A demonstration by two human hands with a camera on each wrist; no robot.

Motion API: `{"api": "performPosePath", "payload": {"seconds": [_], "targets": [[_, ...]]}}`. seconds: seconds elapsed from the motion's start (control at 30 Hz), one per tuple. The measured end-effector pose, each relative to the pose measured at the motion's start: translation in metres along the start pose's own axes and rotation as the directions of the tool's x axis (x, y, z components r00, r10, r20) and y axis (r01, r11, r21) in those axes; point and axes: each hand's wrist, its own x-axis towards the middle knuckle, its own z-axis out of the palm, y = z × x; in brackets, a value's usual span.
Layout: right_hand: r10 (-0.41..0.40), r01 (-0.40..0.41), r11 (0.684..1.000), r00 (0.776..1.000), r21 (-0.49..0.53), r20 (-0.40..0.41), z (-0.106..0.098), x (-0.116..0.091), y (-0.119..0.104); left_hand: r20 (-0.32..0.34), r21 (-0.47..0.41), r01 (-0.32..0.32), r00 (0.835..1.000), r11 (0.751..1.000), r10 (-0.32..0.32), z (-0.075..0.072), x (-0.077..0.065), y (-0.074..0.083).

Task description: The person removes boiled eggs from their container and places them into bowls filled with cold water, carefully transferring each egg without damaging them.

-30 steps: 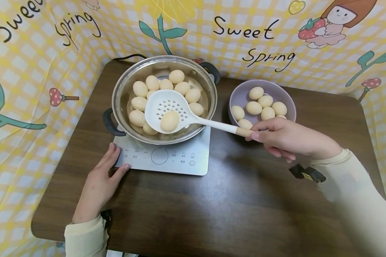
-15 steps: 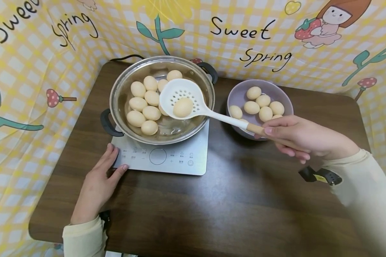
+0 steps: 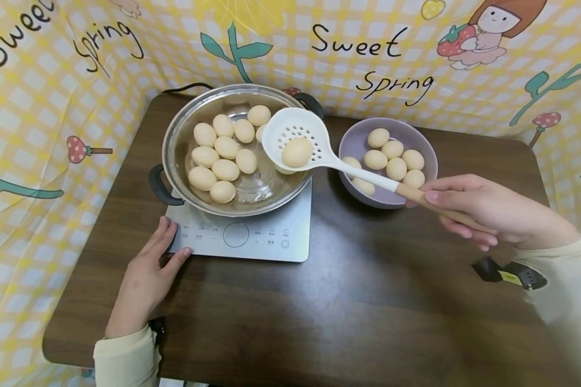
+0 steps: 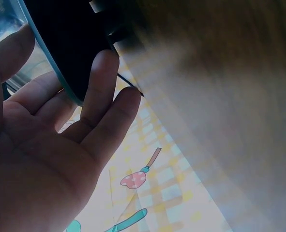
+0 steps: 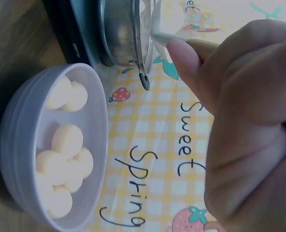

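My right hand (image 3: 489, 209) grips the wooden handle of a white slotted spoon (image 3: 321, 145). One egg (image 3: 297, 152) lies in its perforated bowl, over the right rim of a steel pot (image 3: 252, 207). Inside the pot sit several more eggs (image 3: 226, 170) in shallow water. My left hand (image 3: 142, 274) rests at the front left corner of a silver induction cooker (image 3: 295, 236) under the pot, its fingers fairly straight along the edge. In the left wrist view, fingertips (image 4: 106, 63) lie against the cooker's dark side. To the right stands a purple bowl (image 3: 355, 131) with several eggs.
The pot's dark side handles (image 3: 161, 185) stick out left and right. Behind the brown wooden table (image 3: 319, 322) hangs a yellow checked cloth (image 3: 281, 59) with printed words. A black cord (image 3: 189, 87) runs behind the pot. The spoon's handle crosses above the purple bowl.
The right hand has moved the slotted spoon, egg in it, rightward from mid-pot to the pot's right rim. The left hand stays at the cooker's corner.
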Motion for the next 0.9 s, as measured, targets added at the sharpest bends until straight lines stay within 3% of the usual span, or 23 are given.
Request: {"api": "performPosePath", "payload": {"seconds": [0.23, 0.5, 0.8, 0.9], "targets": [[0.022, -0.022, 0.999, 0.999, 0.024, -0.034, -0.011, -0.021, 0.010, 0.005, -0.004, 0.007, 1.000, 1.000, -0.007, 0.001, 0.001, 0.000], [-0.018, 0.020, 0.997, 0.999, 0.076, -0.027, -0.021, -0.042, 0.028, -0.001, 0.007, 0.006, 1.000, 1.000, -0.006, 0.001, 0.002, 0.000], [0.046, -0.037, 0.995, 0.994, 0.093, -0.101, -0.031, -0.063, 0.049, 0.004, 0.003, 0.007, 1.000, 1.000, -0.007, 0.000, 0.002, 0.001], [0.033, -0.024, 0.995, 0.994, 0.093, -0.102, -0.033, -0.069, 0.059, 0.001, 0.007, 0.001, 1.000, 1.000, -0.001, 0.000, 0.002, 0.002]]}}
